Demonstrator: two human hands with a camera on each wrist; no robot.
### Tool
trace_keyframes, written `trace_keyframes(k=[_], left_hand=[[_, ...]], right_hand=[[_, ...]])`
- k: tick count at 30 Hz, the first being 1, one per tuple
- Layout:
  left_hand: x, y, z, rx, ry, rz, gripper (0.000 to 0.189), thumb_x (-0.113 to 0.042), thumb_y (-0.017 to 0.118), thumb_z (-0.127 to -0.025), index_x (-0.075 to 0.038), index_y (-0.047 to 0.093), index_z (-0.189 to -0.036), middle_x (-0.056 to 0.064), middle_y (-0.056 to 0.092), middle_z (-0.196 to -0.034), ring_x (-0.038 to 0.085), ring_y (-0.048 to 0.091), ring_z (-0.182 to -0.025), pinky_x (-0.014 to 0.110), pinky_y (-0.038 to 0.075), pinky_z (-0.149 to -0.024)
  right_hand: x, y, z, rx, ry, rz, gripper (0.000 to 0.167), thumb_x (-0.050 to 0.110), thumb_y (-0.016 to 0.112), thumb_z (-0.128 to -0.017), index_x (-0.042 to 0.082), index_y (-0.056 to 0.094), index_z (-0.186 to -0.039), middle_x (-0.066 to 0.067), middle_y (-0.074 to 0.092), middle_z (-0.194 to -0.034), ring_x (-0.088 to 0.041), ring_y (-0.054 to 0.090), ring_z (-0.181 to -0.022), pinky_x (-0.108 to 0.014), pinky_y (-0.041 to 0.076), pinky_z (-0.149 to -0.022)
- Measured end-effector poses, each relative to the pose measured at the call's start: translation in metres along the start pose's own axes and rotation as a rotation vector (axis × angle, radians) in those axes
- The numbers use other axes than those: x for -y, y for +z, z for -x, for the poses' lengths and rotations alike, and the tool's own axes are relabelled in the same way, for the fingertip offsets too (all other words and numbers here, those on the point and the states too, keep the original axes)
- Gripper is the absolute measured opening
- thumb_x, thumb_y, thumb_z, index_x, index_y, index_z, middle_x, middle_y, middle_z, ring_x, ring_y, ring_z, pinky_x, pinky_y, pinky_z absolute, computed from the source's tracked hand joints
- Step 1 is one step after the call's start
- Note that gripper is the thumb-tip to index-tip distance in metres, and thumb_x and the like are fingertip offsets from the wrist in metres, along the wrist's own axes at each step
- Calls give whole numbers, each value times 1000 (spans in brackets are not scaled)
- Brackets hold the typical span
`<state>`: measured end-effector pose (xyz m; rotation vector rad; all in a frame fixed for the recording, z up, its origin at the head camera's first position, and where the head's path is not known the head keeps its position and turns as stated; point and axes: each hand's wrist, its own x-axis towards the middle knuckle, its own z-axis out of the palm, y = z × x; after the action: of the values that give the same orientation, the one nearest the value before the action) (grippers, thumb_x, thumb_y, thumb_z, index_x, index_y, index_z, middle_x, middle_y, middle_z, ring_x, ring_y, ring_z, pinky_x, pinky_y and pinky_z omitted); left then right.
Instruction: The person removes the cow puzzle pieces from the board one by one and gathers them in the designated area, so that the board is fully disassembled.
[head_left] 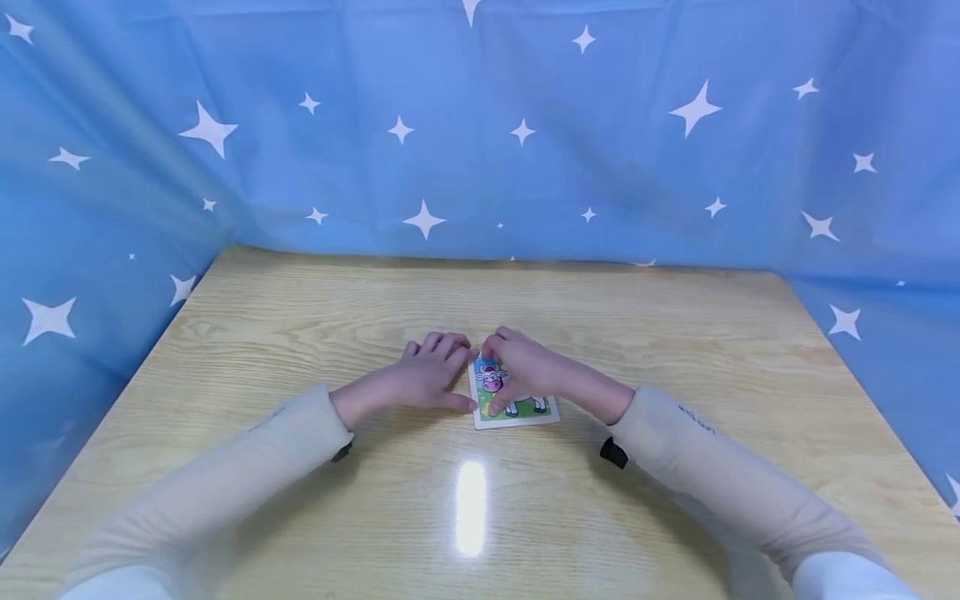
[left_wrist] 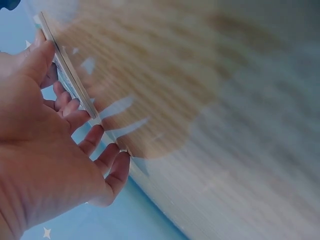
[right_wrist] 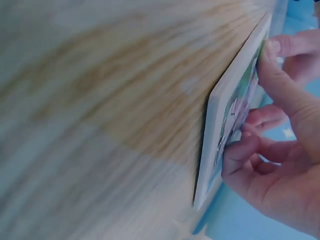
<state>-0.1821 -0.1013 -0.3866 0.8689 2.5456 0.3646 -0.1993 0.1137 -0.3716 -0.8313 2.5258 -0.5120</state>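
Observation:
A small pale-framed picture board point(head_left: 517, 422) with a cow drawn on green and blue lies on the table between my hands. My left hand point(head_left: 435, 375) is spread along its left edge, thumb at the lower corner and forefinger near the upper one. The other fingers reach past the board in the left wrist view. Over the picture lies my right hand point(head_left: 528, 367), its thumb point(right_wrist: 280, 80) and curled fingers point(right_wrist: 245, 155) apart on the cow drawing. I cannot tell whether they pinch a loose part of it. Much of the cow's body is hidden beneath this hand.
The board rests on a light wood-grain table point(head_left: 300, 292). Blue cloth point(head_left: 480, 167) with white stars hangs behind the table and along both sides. A bright light reflection point(head_left: 471, 508) shows on the tabletop nearer me.

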Motion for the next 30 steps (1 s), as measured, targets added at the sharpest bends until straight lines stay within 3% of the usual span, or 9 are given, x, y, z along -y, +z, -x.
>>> trace_keyframes(k=[8, 18, 25, 30], left_hand=[[2, 1, -2, 10, 4, -15, 84, -45, 70, -109, -2, 33, -172, 23, 24, -175, 46, 20, -159, 71, 29, -117], [6, 7, -5, -12, 13, 3, 86, -46, 72, -108, -1, 34, -170, 23, 26, -174, 47, 22, -157, 70, 31, -114], [1, 1, -1, 15, 5, 9, 83, -45, 70, -109, -2, 33, -170, 22, 23, -175, 45, 21, -158, 68, 29, -115], [-1, -1, 1, 16, 6, 17, 82, -44, 70, -109, -2, 33, -170, 23, 24, -175, 46, 21, -158, 68, 29, -115]], right_hand=[[-8, -2, -5, 25, -47, -12, 77, 26, 104, -77, -6, 59, -131, -11, 59, -122, -23, 58, -110, -35, 54, -101], [-9, -2, -7, 47, -13, -42, 75, 26, 104, -78, -3, 56, -129, -11, 55, -123, -23, 56, -111, -36, 52, -104], [-7, -1, -5, 41, -25, -23, 66, 26, 103, -80, 0, 57, -119, -10, 53, -120, -21, 54, -103, -32, 51, -94], [-6, -1, -2, 28, -38, -39, 72, 25, 103, -80, -2, 55, -127, -11, 55, -123, -21, 57, -105, -34, 52, -96]])
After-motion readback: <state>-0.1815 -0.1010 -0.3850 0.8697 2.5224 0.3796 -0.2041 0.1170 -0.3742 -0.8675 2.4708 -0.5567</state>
